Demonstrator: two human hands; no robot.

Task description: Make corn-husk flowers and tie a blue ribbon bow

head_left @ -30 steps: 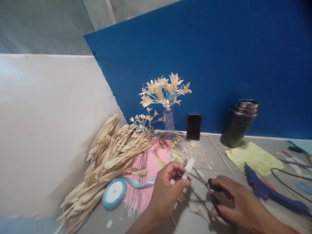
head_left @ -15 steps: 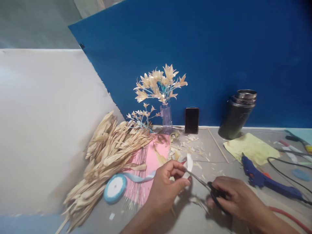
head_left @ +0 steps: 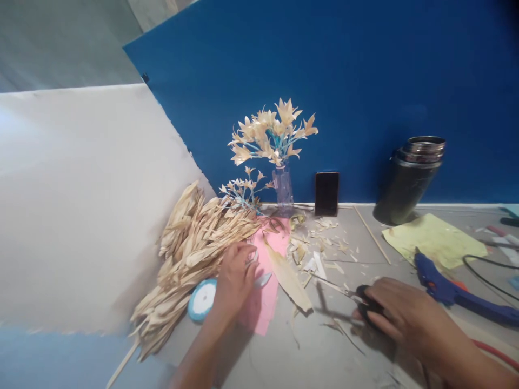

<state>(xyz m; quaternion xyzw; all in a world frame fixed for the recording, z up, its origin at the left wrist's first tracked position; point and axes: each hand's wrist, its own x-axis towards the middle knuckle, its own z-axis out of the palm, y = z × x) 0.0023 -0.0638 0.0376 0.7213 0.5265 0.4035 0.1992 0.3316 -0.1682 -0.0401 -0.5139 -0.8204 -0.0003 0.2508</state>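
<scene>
My left hand lies over the pink sheet, beside the pile of dried husk leaves and the blue ribbon spool. Its fingers curl round the loose blue ribbon end. My right hand grips the black handles of the scissors, blades pointing left just above the table. A long dried husk leaf lies between the two hands. A white paper strip rests on the table among the scraps.
A vase of husk flowers, a dark phone and a dark flask stand against the blue board. A yellow sheet, a blue glue gun with black cable and a thin stick lie at the right.
My left hand let go of the white strip and moved left to the ribbon by the husk pile. The strip now lies on the table. The right hand stayed on the scissors.
</scene>
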